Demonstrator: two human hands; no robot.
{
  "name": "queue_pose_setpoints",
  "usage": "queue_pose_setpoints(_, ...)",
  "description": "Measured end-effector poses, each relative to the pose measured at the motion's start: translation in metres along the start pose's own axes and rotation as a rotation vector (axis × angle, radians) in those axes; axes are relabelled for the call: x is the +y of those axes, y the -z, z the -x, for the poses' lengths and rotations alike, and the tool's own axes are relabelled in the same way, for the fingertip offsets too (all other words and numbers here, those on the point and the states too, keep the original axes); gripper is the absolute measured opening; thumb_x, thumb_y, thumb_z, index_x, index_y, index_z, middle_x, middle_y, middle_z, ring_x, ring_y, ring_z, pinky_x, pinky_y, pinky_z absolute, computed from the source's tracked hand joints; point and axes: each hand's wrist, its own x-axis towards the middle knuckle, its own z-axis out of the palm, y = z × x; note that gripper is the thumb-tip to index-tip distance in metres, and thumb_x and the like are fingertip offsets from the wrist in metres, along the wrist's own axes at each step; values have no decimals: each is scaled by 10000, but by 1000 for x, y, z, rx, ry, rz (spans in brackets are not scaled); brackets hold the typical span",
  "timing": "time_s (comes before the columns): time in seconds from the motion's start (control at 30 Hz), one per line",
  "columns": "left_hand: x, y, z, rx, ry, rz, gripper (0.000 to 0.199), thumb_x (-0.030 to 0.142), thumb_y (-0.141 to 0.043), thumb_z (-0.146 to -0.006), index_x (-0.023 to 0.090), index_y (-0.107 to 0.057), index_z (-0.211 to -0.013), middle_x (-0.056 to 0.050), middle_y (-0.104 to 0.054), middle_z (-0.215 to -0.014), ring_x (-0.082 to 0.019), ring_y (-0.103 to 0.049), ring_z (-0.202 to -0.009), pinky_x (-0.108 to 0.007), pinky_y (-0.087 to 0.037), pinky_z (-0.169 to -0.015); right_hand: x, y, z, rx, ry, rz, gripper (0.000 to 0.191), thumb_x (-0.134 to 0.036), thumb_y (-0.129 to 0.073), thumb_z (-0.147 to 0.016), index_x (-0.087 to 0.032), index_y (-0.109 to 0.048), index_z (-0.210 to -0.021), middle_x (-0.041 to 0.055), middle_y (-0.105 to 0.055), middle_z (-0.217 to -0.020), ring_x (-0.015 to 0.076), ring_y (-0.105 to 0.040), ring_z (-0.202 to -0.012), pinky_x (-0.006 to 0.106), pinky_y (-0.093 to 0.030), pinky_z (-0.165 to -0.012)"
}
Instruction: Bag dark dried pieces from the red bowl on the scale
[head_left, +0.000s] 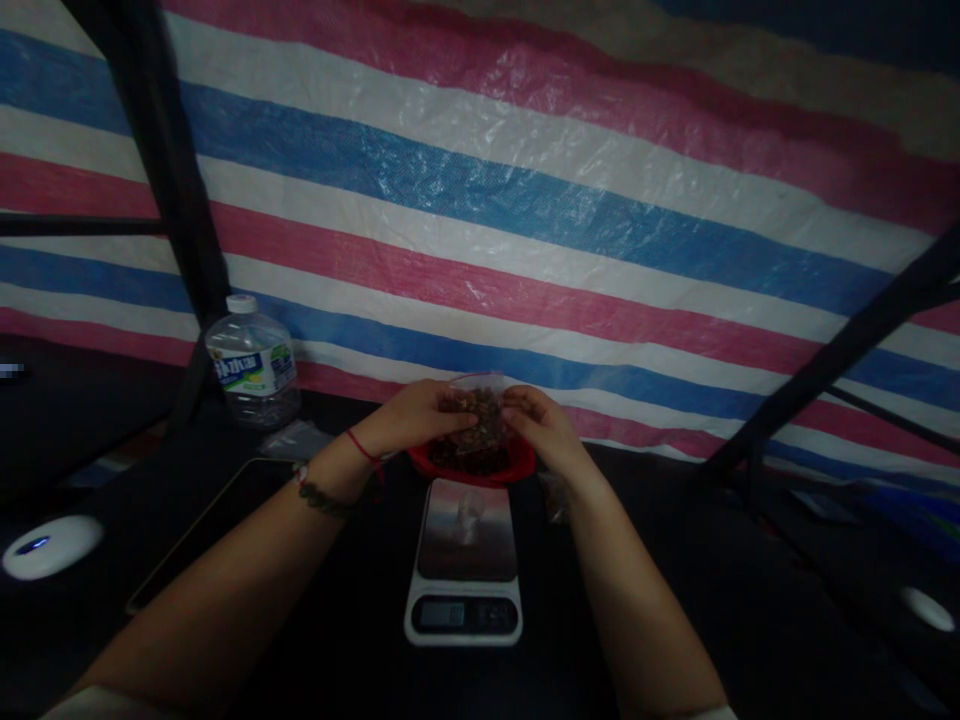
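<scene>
Left wrist (330, 480) (red string, beaded bracelet)

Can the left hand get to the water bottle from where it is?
Probably yes. The water bottle stands apart on the table, off to the left of the left hand, with nothing between them. But both hands are holding a clear bag over the red bowl, so it isn't free.

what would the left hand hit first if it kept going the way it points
The left hand points right, at the clear bag of brown bits it already grips. Past that, likely the right hand on the bag's other side.
</scene>
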Motion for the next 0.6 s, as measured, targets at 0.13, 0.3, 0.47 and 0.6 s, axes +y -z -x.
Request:
queue_pose_setpoints(0.13,0,-6,0,-87,-42,74,314,390,-672,-748,163,-721,-959,-40,-747,-888,-206,-676,-812,-288,-521,-737,1,0,0,34,-13,-24,251,-435,-701,-734,-190,-646,-751,0,-641,-702,145,-572,-621,259,-457,-594)
queue_pose_setpoints(0.3,-4,-7,-4,161,-17,87,333,456,-630,-769,130,-696,-787,-40,-706,-741,-169,-634,-686,-267,-494,-646,3,0,-1,85,-7,-65,222,-397,-737,-688,-196,-680,-762,12,-682,-721,158,-600,-634,276,-479,-618)
queue_pose_setpoints(0.47,-5,-7,-5,172,-18,70,309,448,-652,-746,142,-698,-766,-37,-705,-739,-159,-630,-682,-264,-488,-648,0,0,-1,101,12,-28,227,-380,-729,-686,-199,-699,-818,26,-704,-754,166,-616,-656,285,-487,-631)
queue_pose_setpoints(0.6,-5,-8,-5,195,-18,123,280,417,-683,-715,153,-689,-807,-39,-719,-785,-166,-649,-710,-274,-510,-663,-1,3,-2,130,25,61,195,-378,-703,-722,-186,-691,-755,19,-683,-689,152,-586,-610,270,-463,-600)
